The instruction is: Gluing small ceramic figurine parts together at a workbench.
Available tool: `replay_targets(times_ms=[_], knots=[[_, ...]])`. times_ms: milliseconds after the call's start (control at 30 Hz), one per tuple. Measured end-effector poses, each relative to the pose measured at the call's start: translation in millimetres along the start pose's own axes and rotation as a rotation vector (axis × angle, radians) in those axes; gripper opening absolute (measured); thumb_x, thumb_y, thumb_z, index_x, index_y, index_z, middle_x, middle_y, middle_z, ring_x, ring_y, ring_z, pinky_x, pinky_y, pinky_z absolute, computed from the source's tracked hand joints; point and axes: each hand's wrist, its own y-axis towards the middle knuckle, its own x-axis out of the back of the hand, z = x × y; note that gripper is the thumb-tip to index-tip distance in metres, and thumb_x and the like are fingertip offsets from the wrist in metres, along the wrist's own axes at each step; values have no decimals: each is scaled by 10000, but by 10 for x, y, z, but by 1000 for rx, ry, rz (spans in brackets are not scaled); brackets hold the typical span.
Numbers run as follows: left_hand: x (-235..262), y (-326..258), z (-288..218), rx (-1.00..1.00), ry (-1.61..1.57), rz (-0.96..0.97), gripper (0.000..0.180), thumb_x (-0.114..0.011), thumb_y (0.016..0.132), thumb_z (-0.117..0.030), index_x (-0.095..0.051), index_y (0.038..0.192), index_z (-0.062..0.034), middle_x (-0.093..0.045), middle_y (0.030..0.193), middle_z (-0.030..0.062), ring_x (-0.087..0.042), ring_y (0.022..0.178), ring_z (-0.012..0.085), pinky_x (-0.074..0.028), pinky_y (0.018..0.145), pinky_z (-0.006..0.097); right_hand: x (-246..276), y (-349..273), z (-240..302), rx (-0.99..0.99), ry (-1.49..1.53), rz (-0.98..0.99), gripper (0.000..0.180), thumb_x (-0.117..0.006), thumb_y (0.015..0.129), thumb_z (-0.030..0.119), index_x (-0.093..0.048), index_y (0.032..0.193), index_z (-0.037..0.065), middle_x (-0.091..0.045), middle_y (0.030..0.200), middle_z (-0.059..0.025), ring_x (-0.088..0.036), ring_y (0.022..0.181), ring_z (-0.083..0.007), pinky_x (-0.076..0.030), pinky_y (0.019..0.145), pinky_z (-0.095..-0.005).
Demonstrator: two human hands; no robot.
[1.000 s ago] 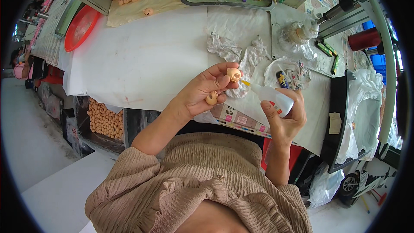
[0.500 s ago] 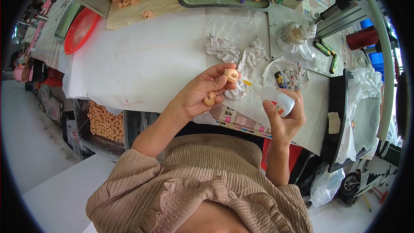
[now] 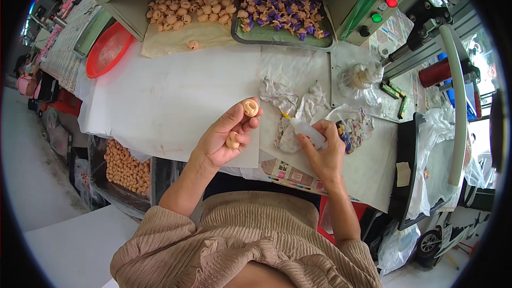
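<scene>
My left hand (image 3: 223, 134) pinches a small tan hollow doll head (image 3: 250, 108) between thumb and fingertips, its opening turned up. A second tan doll head (image 3: 232, 140) sits in the curled lower fingers of the same hand. In my right hand (image 3: 328, 152) is a white squeeze glue bottle (image 3: 309, 133) with a thin yellow tip (image 3: 286, 115). The tip points up and left, apart from the doll head, and lies over crumpled white cloths (image 3: 309, 104). A dark blue and yellow tube-like item (image 3: 344, 136) lies just beyond my right fingers.
Many tan heads (image 3: 197, 0) are piled at the back on yellowish paper, beside a dark tray (image 3: 288, 44) of tan and purple figure parts. A red basin (image 3: 109, 50) stands at left. A machine (image 3: 410, 48) and black plastic-lined bin (image 3: 397, 181) are at right. More heads fill a box (image 3: 128, 168) below.
My hands have moved apart: the glue tip has come away from the doll head. The left hand went left and the right hand drew back, still holding the bottle. The view has tilted up.
</scene>
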Motion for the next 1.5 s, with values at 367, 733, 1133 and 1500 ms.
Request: replay_targets(times_ms=[367,733,1133,1500], knots=[[-20,-96,-87,3,-52,-42,354,-535,974,-250,-493,1266,-53,-573,1113,87,-559,927,121,-499,558,165,-117,1627,301,539,-371,-45,237,-627,815,59,-655,1050,49,-654,1072,-118,-566,979,-325,-452,868,-398],[-34,-296,-5,30,-65,-50,367,-552,966,-245,-488,1269,-49,-572,1138,79,-572,938,116,-510,570,161,-511,2228,122,700,-515,-12,251,-655,778,49,-669,1027,68,-666,993,-124,-600,932,-309,-474,854,-395],[-105,89,193,-13,267,-27,386,-621,919,-151,-532,1289,-88,-624,1130,27,-630,936,100,-550,658,197,-32,440,480,216,279,286,217,-703,801,10,-676,1015,-12,-642,906,-52,-580,764,-92,-460,678,-222],[-290,112,469,-125,520,-55,346,-680,854,-47,-591,1188,-47,-652,1006,66,-658,859,151,-579,644,232,129,163,293,7,509,254,220,-703,833,6,-672,1046,-36,-631,956,-65,-615,859,-113,-501,747,-238]])
